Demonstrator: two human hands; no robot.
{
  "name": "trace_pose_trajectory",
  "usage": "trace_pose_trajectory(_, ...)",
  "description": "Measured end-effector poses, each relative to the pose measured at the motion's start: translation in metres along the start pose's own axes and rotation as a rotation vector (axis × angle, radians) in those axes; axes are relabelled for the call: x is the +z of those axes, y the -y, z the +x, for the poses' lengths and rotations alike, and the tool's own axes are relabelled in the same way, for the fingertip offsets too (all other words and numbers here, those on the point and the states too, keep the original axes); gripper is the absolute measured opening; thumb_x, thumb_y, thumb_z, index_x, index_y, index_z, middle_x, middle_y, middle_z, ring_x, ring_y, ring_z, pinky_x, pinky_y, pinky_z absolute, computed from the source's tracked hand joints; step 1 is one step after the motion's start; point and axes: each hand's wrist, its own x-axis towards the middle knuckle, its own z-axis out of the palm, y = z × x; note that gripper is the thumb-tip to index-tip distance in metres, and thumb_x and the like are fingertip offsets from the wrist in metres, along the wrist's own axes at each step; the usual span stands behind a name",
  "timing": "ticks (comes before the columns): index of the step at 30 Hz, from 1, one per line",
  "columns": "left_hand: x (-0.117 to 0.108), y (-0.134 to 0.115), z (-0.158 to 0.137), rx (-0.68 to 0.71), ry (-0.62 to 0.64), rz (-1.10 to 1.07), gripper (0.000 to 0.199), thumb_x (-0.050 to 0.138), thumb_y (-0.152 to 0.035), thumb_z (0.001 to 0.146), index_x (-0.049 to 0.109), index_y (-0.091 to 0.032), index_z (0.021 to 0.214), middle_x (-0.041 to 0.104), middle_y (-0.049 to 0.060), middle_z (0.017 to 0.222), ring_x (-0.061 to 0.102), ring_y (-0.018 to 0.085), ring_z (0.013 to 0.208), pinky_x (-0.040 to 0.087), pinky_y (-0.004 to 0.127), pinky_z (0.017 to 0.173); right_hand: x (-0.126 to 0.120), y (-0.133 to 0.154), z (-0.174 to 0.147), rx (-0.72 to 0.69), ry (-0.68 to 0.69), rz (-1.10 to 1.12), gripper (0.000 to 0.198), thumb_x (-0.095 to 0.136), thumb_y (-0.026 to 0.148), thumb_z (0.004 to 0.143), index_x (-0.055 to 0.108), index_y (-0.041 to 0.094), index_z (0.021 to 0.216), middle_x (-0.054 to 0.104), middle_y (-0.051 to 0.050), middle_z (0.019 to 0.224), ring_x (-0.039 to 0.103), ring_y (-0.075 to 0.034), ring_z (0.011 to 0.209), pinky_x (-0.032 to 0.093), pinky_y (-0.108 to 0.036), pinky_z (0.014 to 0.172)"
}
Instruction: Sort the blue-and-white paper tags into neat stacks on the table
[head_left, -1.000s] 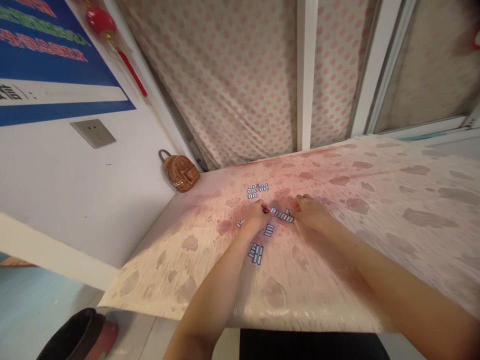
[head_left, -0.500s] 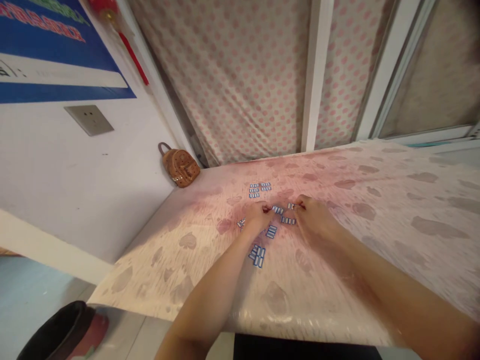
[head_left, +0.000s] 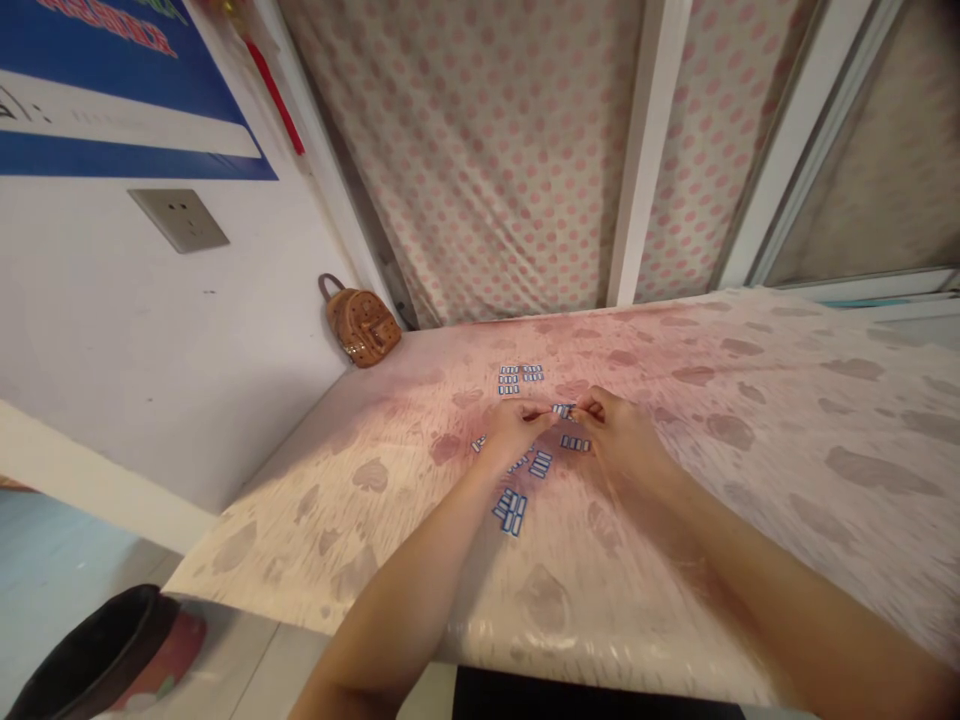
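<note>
Above the table, my left hand (head_left: 517, 428) pinches the left end of a small blue-and-white strip (head_left: 562, 411) between thumb and fingers. At the right end, the closed fingertips of my right hand (head_left: 611, 420) meet it, on a small blue-and-white piece largely covered by the fingers. Just below lies another blue-and-white strip (head_left: 574, 443). Nearer to me are a short strip (head_left: 540, 464) and an overlapping pile of pieces (head_left: 511, 512). A few more pieces (head_left: 478, 444) are partly hidden by my left hand. Beyond the hands, several strips (head_left: 509, 379) lie in neat rows.
A patterned, glossy cloth covers the table (head_left: 547, 600). A small brown backpack-shaped bag (head_left: 364, 326) sits at the far left corner against the wall. A polka-dot curtain (head_left: 510, 160) hangs behind the table. On the floor at lower left stands a dark-lined bin (head_left: 112, 650).
My right hand has moved left with its small piece, up to the strip in my left hand. The gap between the two has closed. The camera view has shifted slightly.
</note>
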Motion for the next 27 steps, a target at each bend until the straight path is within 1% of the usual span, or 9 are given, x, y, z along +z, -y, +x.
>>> trace_pose_trajectory(7, -0.0001, -0.0045, -0.0015, -0.024, 0.038, -0.04, 0.021, 0.072, -0.033, 0.076, 0.079, -0.014, 0.08, 0.071, 0.003, 0.071, 0.057, 0.013, 0.061, 0.039, 0.024, 0.059, -0.0047, 0.0078, 0.0, -0.006, -0.003, -0.027, 0.012, 0.055, 0.03, 0.081, 0.062, 0.021, 0.075, 0.067, -0.003, 0.07, 0.059, -0.017, 0.061, 0.037, -0.028, 0.056)
trace_pose_trajectory(11, 0.0002, -0.0023, -0.0009, -0.015, 0.039, -0.029, 0.02, 0.071, -0.032, 0.076, 0.078, -0.014, 0.079, 0.069, 0.002, 0.067, 0.054, 0.012, 0.059, 0.036, 0.023, 0.057, -0.003, 0.0057, 0.0005, -0.008, -0.003, -0.033, 0.014, 0.056, 0.033, 0.082, 0.061, 0.021, 0.075, 0.066, -0.002, 0.068, 0.058, -0.016, 0.06, 0.037, -0.028, 0.056)
trace_pose_trajectory(15, 0.0006, -0.0017, -0.0001, -0.036, 0.025, -0.038, 0.021, 0.071, -0.033, 0.076, 0.078, -0.013, 0.077, 0.067, 0.001, 0.063, 0.05, 0.011, 0.055, 0.034, 0.023, 0.055, -0.0007, 0.0009, 0.0012, -0.01, 0.005, -0.014, 0.014, 0.056, 0.034, 0.083, 0.058, 0.021, 0.076, 0.064, -0.001, 0.067, 0.057, -0.016, 0.06, 0.037, -0.028, 0.055)
trace_pose_trajectory(18, 0.001, -0.0027, 0.0005, -0.061, 0.018, -0.125, 0.021, 0.072, -0.034, 0.074, 0.077, -0.013, 0.075, 0.069, 0.003, 0.065, 0.051, 0.011, 0.057, 0.037, 0.023, 0.057, -0.001, -0.0001, 0.001, 0.008, -0.016, 0.04, 0.015, 0.059, 0.036, 0.083, 0.057, 0.022, 0.087, 0.062, -0.001, 0.071, 0.058, -0.017, 0.063, 0.041, -0.028, 0.056)
trace_pose_trajectory(20, 0.0007, -0.0038, 0.0006, -0.099, 0.012, -0.208, 0.022, 0.074, -0.035, 0.071, 0.076, -0.013, 0.074, 0.069, 0.004, 0.067, 0.051, 0.01, 0.057, 0.039, 0.024, 0.059, -0.0026, 0.0015, 0.0004, -0.01, 0.004, 0.066, 0.026, 0.063, 0.036, 0.081, 0.058, 0.022, 0.102, 0.063, -0.001, 0.08, 0.06, -0.017, 0.067, 0.045, -0.029, 0.059)
trace_pose_trajectory(22, -0.0002, -0.005, 0.0004, -0.147, 0.0, -0.283, 0.023, 0.077, -0.035, 0.068, 0.076, -0.013, 0.073, 0.069, 0.004, 0.069, 0.052, 0.01, 0.058, 0.04, 0.024, 0.06, -0.0047, 0.0044, -0.0004, -0.054, 0.053, 0.072, 0.041, 0.065, 0.034, 0.08, 0.056, 0.024, 0.119, 0.064, -0.003, 0.091, 0.061, -0.018, 0.074, 0.048, -0.03, 0.065)
trace_pose_trajectory(23, -0.0008, -0.0056, 0.0002, -0.168, -0.002, -0.315, 0.024, 0.078, -0.036, 0.067, 0.075, -0.013, 0.074, 0.07, 0.004, 0.07, 0.052, 0.01, 0.059, 0.04, 0.024, 0.061, -0.0057, 0.0059, -0.0007, -0.08, 0.081, 0.066, 0.045, 0.064, 0.033, 0.08, 0.055, 0.024, 0.124, 0.064, -0.004, 0.095, 0.062, -0.019, 0.078, 0.049, -0.031, 0.068)
trace_pose_trajectory(25, -0.0022, -0.0066, -0.0002, -0.197, 0.002, -0.362, 0.025, 0.079, -0.037, 0.065, 0.075, -0.013, 0.074, 0.07, 0.004, 0.072, 0.054, 0.01, 0.061, 0.041, 0.024, 0.063, -0.0074, 0.0083, -0.0011, -0.125, 0.113, 0.046, 0.045, 0.06, 0.03, 0.082, 0.056, 0.026, 0.127, 0.063, -0.005, 0.097, 0.061, -0.019, 0.08, 0.049, -0.032, 0.072)
trace_pose_trajectory(27, -0.0031, -0.0071, -0.0004, -0.216, 0.015, -0.386, 0.027, 0.08, -0.037, 0.064, 0.074, -0.013, 0.075, 0.07, 0.004, 0.073, 0.054, 0.01, 0.062, 0.041, 0.023, 0.064, -0.0085, 0.0094, -0.0011, -0.154, 0.127, 0.029, 0.039, 0.056, 0.027, 0.085, 0.06, 0.026, 0.124, 0.062, -0.005, 0.095, 0.061, -0.019, 0.08, 0.048, -0.032, 0.073)
